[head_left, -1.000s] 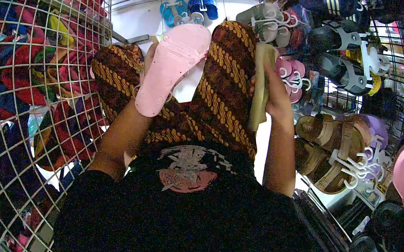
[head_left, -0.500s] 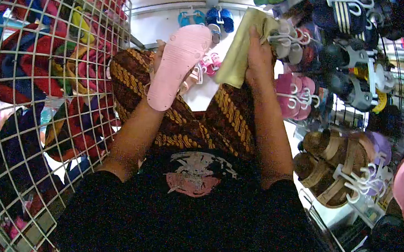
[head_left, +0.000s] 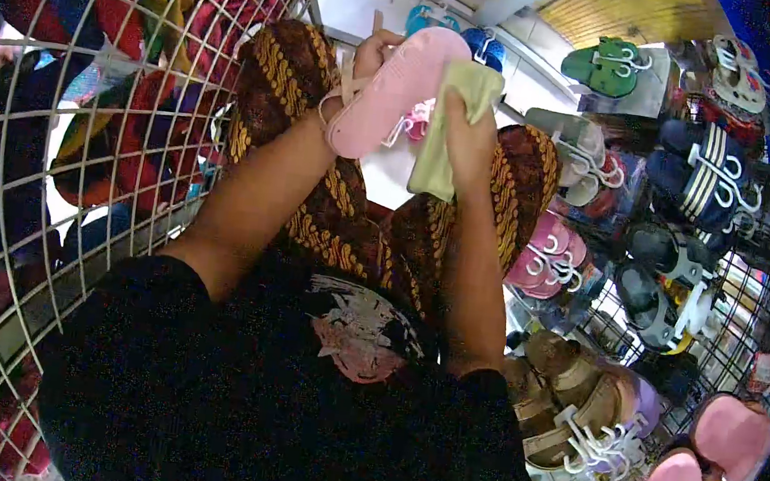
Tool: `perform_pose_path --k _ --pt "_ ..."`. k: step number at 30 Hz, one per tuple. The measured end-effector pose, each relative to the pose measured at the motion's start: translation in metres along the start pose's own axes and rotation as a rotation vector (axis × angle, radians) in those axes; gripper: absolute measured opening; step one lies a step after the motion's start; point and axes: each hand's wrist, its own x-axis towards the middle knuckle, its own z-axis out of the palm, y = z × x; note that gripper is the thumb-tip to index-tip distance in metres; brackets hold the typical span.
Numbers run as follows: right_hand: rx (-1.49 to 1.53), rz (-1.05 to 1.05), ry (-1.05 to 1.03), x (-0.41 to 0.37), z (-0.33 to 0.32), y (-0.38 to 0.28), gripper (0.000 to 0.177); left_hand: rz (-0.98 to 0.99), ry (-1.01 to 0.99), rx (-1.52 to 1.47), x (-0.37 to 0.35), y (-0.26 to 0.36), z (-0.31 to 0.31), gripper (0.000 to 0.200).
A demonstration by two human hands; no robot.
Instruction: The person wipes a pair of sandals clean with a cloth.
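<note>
A pink sandal [head_left: 400,90] is turned with its sole toward me, and beige straps show along its left edge. My left hand [head_left: 374,57] grips it from the left side; some of the fingers are hidden behind the sole. In my right hand [head_left: 469,146] is a folded yellow-green cloth [head_left: 433,165], pinched under the thumb. The cloth's upper end overlaps the right edge of the sole, seemingly against it. Both hands are above my lap, over the brown patterned trousers [head_left: 342,202].
A wire grid [head_left: 86,111] with colourful footwear behind it rises close on the left. To the right, sandals hang on white hangers, among them green sandals [head_left: 602,68], pink sandals [head_left: 549,259] and brown sandals [head_left: 570,371]. Blue sandals [head_left: 485,48] lie beyond my hands.
The cloth has moved to the sandal's right edge; before, the two were apart. The sandal is now tilted more to the right. My view has turned, showing more of the right-hand racks.
</note>
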Motion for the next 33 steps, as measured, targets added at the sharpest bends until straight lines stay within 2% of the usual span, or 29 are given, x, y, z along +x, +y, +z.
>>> perform_pose_path --k 2,5,8,9,12,13,15,17,20,24,25,26,28,30,31,33 --pt "-0.150 0.075 -0.283 -0.006 -0.007 0.011 0.034 0.008 0.039 -0.002 0.003 0.001 0.013 0.038" --pt "-0.146 -0.356 -0.379 -0.006 0.004 0.049 0.036 0.048 0.117 -0.022 0.011 -0.004 0.018 0.038" --pt "0.055 0.314 -0.249 0.006 -0.013 0.018 0.038 0.180 0.160 0.079 0.038 -0.012 -0.019 0.039" --pt "-0.017 0.273 -0.263 0.009 -0.017 0.019 0.039 0.236 0.170 0.139 0.036 -0.013 -0.016 0.040" --pt "0.043 0.284 -0.798 0.000 -0.021 0.037 0.041 0.091 0.182 0.125 0.019 -0.005 -0.006 0.039" --pt "0.084 0.331 -0.837 -0.010 -0.018 0.035 0.041 0.116 0.163 0.113 0.029 -0.008 -0.015 0.039" --pt "0.098 0.394 -0.578 -0.001 -0.019 0.036 0.040 0.166 0.127 0.088 0.044 -0.012 -0.024 0.038" --pt "0.075 0.426 -0.303 0.009 -0.020 0.036 0.037 0.183 0.177 0.053 0.043 -0.010 -0.024 0.038" --pt "-0.179 0.192 -0.711 -0.001 -0.023 0.031 0.036 0.107 0.188 0.038 0.020 0.001 0.010 0.038" --pt "0.165 0.225 -0.595 -0.004 -0.025 0.039 0.036 0.132 0.165 0.096 0.019 -0.003 0.007 0.036" --pt "0.359 0.294 -0.448 -0.004 -0.029 0.039 0.037 0.151 0.171 0.123 0.020 -0.004 0.004 0.036" --pt "0.554 0.195 -0.483 -0.002 -0.036 0.051 0.043 0.168 0.177 0.154 0.021 -0.005 0.002 0.036" --pt "0.860 0.184 -0.680 -0.010 -0.038 0.038 0.053 0.214 0.197 0.242 0.021 -0.009 -0.003 0.036" --pt "0.657 0.308 -0.654 -0.010 -0.039 0.035 0.054 0.324 0.247 0.448 0.022 -0.014 -0.009 0.036" --pt "0.556 0.370 -0.641 -0.009 -0.039 0.035 0.055 0.404 0.295 0.621 0.022 -0.016 -0.013 0.036" --pt "0.509 0.364 -0.692 -0.005 -0.036 0.041 0.054 0.572 0.393 1.060 0.025 -0.016 -0.024 0.036"
